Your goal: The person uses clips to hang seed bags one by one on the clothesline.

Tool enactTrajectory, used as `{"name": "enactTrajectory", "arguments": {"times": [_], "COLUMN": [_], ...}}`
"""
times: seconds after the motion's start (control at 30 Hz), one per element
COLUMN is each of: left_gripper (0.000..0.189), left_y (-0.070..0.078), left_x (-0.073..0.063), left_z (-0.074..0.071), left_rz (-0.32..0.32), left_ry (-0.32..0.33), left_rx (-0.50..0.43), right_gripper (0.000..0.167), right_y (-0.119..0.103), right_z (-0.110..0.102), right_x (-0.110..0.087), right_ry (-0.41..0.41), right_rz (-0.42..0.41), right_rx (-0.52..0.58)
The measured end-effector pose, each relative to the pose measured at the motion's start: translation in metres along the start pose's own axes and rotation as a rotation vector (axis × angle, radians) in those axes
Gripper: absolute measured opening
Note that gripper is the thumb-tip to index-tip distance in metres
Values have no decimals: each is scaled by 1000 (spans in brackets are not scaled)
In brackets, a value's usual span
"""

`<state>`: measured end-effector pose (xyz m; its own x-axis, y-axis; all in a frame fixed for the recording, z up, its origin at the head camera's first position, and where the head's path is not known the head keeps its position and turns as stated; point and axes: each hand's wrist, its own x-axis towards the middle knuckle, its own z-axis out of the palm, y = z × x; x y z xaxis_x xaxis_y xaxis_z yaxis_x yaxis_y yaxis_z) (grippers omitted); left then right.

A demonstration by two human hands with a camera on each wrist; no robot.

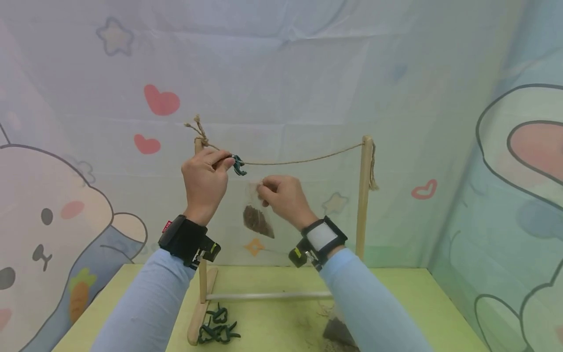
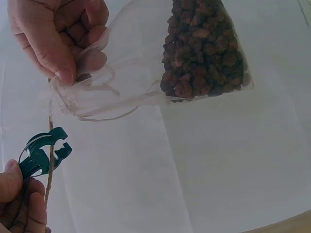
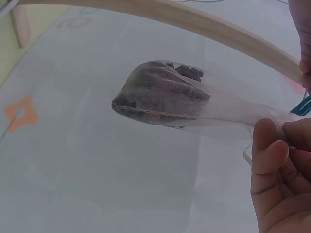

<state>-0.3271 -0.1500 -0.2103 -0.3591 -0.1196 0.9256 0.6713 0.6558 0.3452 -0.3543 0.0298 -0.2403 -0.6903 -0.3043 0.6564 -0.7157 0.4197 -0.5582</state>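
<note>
My left hand pinches the handles of a dark green spring clip near the left end of a twine line. In the left wrist view the twine passes through the clip, whose tips stand apart. Just right of and below it, my right hand pinches the gathered top of a sheer drawstring bag. Brown pebble-like pieces fill the bag's bottom, which hangs free. A thin drawstring loop dangles by the bag's neck, apart from the clip.
The twine is tied between a left wooden post and a right post, joined low by a pale crossbar. Several green clips lie by the left foot. Another filled bag lies partly behind my right sleeve on the yellow-green table.
</note>
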Motion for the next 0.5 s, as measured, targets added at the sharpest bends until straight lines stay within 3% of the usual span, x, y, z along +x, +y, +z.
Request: {"name": "enactTrajectory", "arguments": {"times": [0.27,0.5], "left_gripper": [11,8], "left_y": [2,5], "left_x": [4,5], "left_z": [-4,-7], "left_rz": [-38,-75], "left_ry": [-18,-36], "left_rx": [-11,-21], "right_gripper": [25,23], "right_y": [-11,-13], "right_z": [-2,2], "right_x": [12,16], "right_ry": [58,101], "right_rz": [-32,-14], "right_rx": [-41,-6]}}
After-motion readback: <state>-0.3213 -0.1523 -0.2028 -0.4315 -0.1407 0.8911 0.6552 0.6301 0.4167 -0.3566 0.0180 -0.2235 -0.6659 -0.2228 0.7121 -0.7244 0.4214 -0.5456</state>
